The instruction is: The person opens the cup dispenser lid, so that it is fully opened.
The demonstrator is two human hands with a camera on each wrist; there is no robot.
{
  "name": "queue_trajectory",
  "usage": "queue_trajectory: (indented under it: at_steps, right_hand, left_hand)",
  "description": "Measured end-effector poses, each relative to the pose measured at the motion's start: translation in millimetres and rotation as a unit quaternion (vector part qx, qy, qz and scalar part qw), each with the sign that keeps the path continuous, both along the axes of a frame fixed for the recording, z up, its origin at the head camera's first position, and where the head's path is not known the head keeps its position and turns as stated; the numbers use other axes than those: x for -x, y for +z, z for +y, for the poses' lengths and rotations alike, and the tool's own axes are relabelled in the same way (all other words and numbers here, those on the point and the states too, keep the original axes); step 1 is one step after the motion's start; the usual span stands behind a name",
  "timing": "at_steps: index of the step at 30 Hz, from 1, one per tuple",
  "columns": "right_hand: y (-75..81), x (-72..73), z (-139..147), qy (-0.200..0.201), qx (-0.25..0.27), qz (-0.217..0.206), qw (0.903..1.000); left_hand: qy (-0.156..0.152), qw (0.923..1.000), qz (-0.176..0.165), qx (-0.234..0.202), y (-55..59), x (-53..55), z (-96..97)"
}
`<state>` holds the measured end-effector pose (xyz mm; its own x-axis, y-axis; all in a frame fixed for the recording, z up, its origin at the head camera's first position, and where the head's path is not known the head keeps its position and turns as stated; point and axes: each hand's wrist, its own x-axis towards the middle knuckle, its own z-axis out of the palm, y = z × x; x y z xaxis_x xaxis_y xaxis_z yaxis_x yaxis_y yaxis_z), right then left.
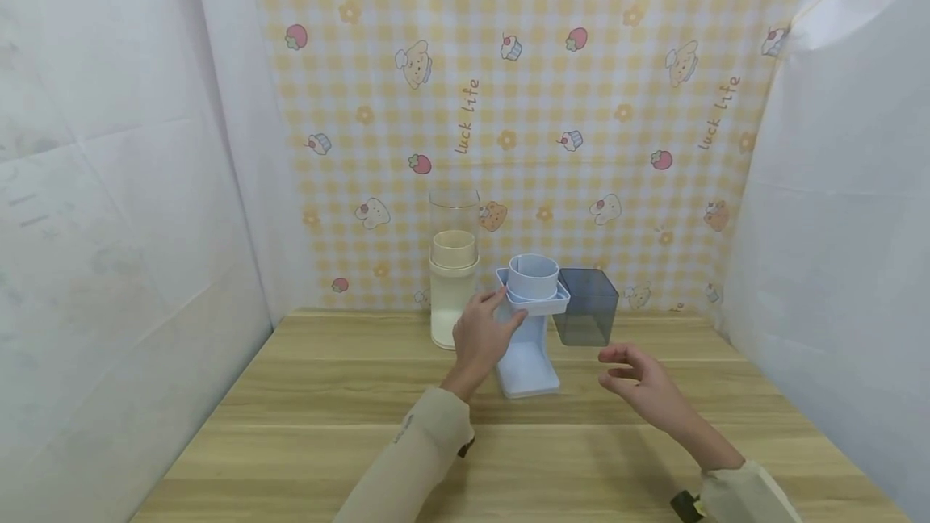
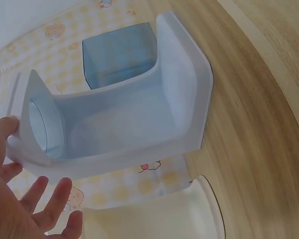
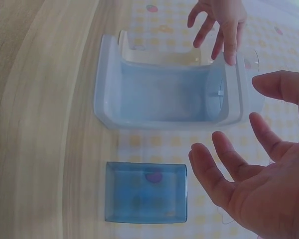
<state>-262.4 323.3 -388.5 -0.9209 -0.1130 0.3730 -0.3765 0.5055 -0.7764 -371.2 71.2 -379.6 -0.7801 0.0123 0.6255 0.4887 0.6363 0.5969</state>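
Beige sleeves (image 1: 417, 450) lead to the right hand (image 1: 645, 390), fingers half-open and empty, and left hand (image 1: 483, 336), fingers pinching the stand (image 1: 534, 345), best steadied with its base flat.

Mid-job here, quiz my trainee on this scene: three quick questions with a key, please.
1. Fill in: in the head view, the smoky box stands to the ____ of the pale blue stand.
2. Which grip touches the pale blue stand, left or right?
3. True or false: the cream container is held in the right grip.

Key:
1. Right.
2. The left grip, at the top.
3. False; the right grip holds nothing.
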Motion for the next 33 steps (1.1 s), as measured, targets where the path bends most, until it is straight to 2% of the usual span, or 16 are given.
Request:
queue_trajectory:
  at_steps: [9, 17, 24, 30, 33]
  right_hand:
    - [-3.4, -0.7, -1, 0.008, 0.009, -0.007, 0.9999]
    - [-0.2, 2.0, -2, 0.010, 0.009, -0.013, 0.9998]
    - [2.2, -2.6, 2, 0.024, 0.007, -0.015, 0.9996]
    - [7.3, -5.7, 3, 0.024, 0.008, -0.015, 0.9996]
    - [6.2, -6.1, 1, 0.027, 0.015, -0.016, 0.9994]
  left_hand:
    - [0.007, 1.0000, 0.001, 0.004, 0.7, 4.7, -0.7]
    - [0.013, 0.9998, -0.001, 0.016, 0.3, 15.6, -2.1]
    - [0.008, 0.9998, -0.019, -0.006, 0.3, 23.1, 4.1]
    - [0.018, 0.9998, -0.007, -0.003, 1.3, 30.3, 10.1]
    - [0.021, 0.9997, -0.011, -0.003, 2.4, 32.8, 10.2]
